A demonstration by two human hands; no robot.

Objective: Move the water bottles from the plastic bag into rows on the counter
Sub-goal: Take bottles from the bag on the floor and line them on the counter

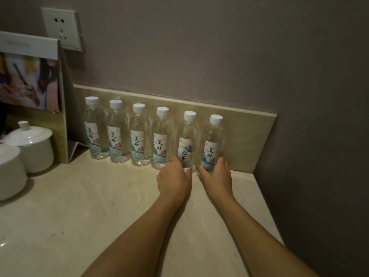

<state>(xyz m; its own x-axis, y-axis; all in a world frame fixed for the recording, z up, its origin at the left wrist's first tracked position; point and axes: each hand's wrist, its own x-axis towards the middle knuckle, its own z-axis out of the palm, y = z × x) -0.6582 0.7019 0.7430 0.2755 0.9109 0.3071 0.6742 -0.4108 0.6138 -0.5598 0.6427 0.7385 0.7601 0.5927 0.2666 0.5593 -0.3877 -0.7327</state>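
Note:
Several clear water bottles with white caps and printed labels stand upright in one row along the backsplash on the beige counter [99, 206]. My left hand [174, 179] grips the base of the second bottle from the right [187, 136]. My right hand [216, 175] grips the base of the rightmost bottle [212, 140]. The other bottles, such as the leftmost one [93, 128], stand untouched to the left. No plastic bag is in view.
A standing photo card [32, 76] leans at the back left, with a wall socket [61, 29] above it. Two white lidded ceramic cups [34, 144] sit at the left edge. The side wall [319, 136] closes the counter on the right.

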